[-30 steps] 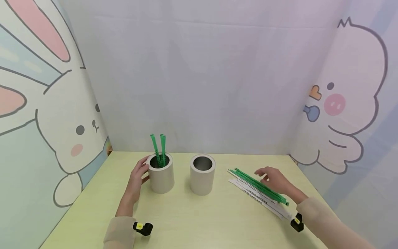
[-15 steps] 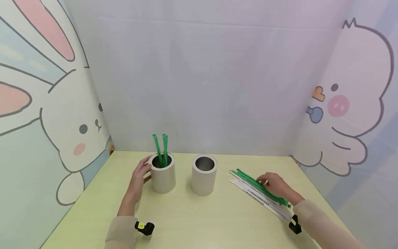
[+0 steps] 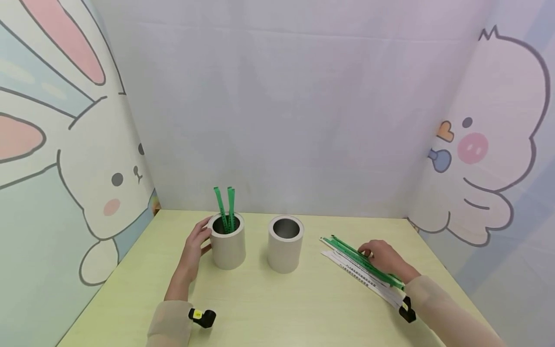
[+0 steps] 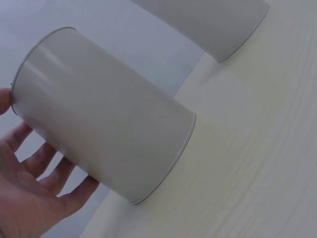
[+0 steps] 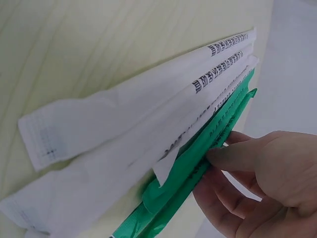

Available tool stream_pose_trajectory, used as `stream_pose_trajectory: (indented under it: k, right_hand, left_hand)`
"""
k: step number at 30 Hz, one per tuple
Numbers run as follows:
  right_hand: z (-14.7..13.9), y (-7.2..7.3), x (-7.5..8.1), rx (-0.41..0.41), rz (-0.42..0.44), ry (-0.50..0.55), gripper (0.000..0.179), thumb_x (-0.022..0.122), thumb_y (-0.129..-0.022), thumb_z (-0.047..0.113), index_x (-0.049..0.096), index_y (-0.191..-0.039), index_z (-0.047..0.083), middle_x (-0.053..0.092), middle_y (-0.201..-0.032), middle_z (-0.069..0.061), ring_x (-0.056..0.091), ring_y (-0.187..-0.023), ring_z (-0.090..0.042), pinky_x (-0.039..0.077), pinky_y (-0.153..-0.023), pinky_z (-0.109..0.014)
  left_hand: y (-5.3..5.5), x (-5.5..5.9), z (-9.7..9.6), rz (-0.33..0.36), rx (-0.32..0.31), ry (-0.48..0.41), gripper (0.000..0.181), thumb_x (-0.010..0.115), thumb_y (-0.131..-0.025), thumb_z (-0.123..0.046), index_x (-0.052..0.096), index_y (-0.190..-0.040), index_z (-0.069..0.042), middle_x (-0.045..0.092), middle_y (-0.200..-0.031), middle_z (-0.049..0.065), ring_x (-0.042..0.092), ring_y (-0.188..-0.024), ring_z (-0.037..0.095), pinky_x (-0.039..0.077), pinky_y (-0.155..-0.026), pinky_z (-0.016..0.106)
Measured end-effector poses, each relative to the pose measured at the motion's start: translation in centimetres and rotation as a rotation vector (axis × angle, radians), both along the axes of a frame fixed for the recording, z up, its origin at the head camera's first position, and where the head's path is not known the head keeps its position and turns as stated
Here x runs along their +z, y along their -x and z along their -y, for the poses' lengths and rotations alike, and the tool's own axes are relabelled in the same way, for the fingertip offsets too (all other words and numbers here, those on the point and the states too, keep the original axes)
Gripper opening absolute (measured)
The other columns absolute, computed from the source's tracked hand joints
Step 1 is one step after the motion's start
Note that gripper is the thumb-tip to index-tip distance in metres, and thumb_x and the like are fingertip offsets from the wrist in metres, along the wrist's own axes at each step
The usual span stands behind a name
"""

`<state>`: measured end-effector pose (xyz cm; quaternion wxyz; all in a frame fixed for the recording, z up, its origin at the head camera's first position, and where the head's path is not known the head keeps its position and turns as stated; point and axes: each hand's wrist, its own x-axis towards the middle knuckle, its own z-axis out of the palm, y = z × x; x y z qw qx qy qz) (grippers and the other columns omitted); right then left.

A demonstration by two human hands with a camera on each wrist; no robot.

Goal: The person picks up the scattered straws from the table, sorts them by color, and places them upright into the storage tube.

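Observation:
My left hand [image 3: 191, 251] holds the side of the left light-grey cup [image 3: 229, 250], fingers curved against its wall and rim. Two or more green wrapped straws [image 3: 219, 200] stand in that cup. At the right, my right hand [image 3: 387, 256] pinches a green wrapped straw [image 5: 224, 130] at the edge of a pile, the thumb on top and the fingers beside it; how many straws lie between them I cannot tell. White wrapped straws [image 5: 114, 111] with black lettering lie alongside the green ones.
A second grey cup [image 3: 284, 253] stands upright between the left cup and the pile; nothing shows inside it. The pale yellow table [image 3: 269, 308] ends at a light cloth wall [image 3: 282, 120]. Cartoon-printed panels [image 3: 108, 144] border both sides.
My right hand has lowered from above the pile onto the green wrapped straws and its fingers have closed there. The view has shifted slightly; my left hand keeps its hold on the cup.

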<state>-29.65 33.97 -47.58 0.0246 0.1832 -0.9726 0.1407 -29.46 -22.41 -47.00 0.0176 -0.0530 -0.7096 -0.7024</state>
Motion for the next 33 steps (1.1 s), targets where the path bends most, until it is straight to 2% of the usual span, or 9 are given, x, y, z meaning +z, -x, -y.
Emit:
stream_pose_trajectory:
  k: [5, 8, 14, 17, 20, 24, 28, 33]
  right_hand:
    - [0.0, -0.1, 0.9, -0.001, -0.04, 0.023, 0.031, 0.068, -0.089, -0.014, 0.077, -0.115, 0.001, 0.073, -0.093, -0.006, 0.068, -0.084, -0.023, 0.061, -0.077, -0.048]
    - [0.6, -0.2, 2.0, 0.002, -0.078, 0.078, 0.034, 0.067, -0.089, -0.016, 0.076, -0.117, 0.0, 0.073, -0.094, -0.008, 0.069, -0.083, -0.023, 0.061, -0.074, -0.046]
    - [3.2, -0.5, 4.4, 0.018, -0.127, 0.19, 0.035, 0.069, -0.093, -0.012, 0.074, -0.125, 0.001, 0.074, -0.105, -0.011, 0.071, -0.085, -0.02, 0.062, -0.075, -0.038]
    - [4.8, -0.7, 5.5, 0.021, -0.113, 0.264, 0.036, 0.07, -0.095, -0.008, 0.072, -0.13, 0.002, 0.074, -0.109, -0.011, 0.071, -0.09, -0.021, 0.062, -0.075, -0.034]
    - [6.5, -1.1, 6.4, 0.001, -0.067, 0.375, 0.038, 0.07, -0.098, -0.004, 0.069, -0.134, 0.005, 0.073, -0.112, -0.011, 0.073, -0.094, -0.023, 0.062, -0.075, -0.031]
    - [9.0, -1.7, 7.5, -0.001, 0.026, 0.562, 0.041, 0.069, -0.101, 0.001, 0.065, -0.141, 0.009, 0.071, -0.117, -0.014, 0.073, -0.103, -0.027, 0.065, -0.08, -0.033]
    - [12.0, -2.1, 8.4, 0.055, 0.092, 0.741, 0.047, 0.07, -0.102, 0.003, 0.06, -0.147, 0.008, 0.067, -0.12, -0.019, 0.072, -0.108, -0.033, 0.065, -0.085, -0.039]
    - [16.2, -1.9, 9.4, 0.102, 0.149, 0.973, 0.053, 0.069, -0.1, -0.004, 0.056, -0.15, 0.004, 0.064, -0.12, -0.021, 0.071, -0.104, -0.029, 0.065, -0.088, -0.042]
  left_hand:
    - [0.1, -0.1, 0.0, 0.001, 0.007, 0.009, 0.052, 0.035, -0.115, -0.036, 0.034, -0.166, -0.021, 0.031, -0.17, 0.008, 0.031, -0.154, 0.038, 0.028, -0.124, 0.068]
    - [0.1, -0.2, 0.0, 0.001, 0.012, 0.013, 0.053, 0.036, -0.115, -0.039, 0.034, -0.165, -0.021, 0.032, -0.169, 0.007, 0.031, -0.154, 0.037, 0.029, -0.124, 0.067]
    - [0.1, -0.3, 0.2, 0.0, 0.014, 0.011, 0.055, 0.036, -0.115, -0.041, 0.033, -0.166, -0.021, 0.03, -0.17, 0.007, 0.03, -0.154, 0.039, 0.028, -0.125, 0.067]
    - [0.0, -0.3, 0.3, 0.001, 0.009, 0.008, 0.054, 0.036, -0.115, -0.038, 0.032, -0.167, -0.021, 0.029, -0.171, 0.008, 0.03, -0.154, 0.039, 0.027, -0.125, 0.067]
    - [0.0, -0.2, 0.2, 0.001, 0.004, 0.001, 0.054, 0.036, -0.115, -0.037, 0.032, -0.166, -0.021, 0.03, -0.17, 0.008, 0.029, -0.155, 0.038, 0.027, -0.125, 0.067]
    - [0.1, -0.1, 0.2, -0.001, -0.003, -0.002, 0.054, 0.036, -0.115, -0.038, 0.032, -0.166, -0.021, 0.03, -0.17, 0.008, 0.029, -0.155, 0.037, 0.027, -0.125, 0.067]
    - [0.2, -0.1, 0.1, 0.001, -0.004, -0.003, 0.054, 0.036, -0.115, -0.037, 0.032, -0.167, -0.021, 0.029, -0.171, 0.008, 0.029, -0.155, 0.038, 0.027, -0.125, 0.067]
    - [0.2, -0.2, 0.1, 0.005, -0.004, -0.005, 0.054, 0.037, -0.115, -0.038, 0.032, -0.167, -0.021, 0.029, -0.17, 0.008, 0.029, -0.155, 0.038, 0.027, -0.125, 0.067]
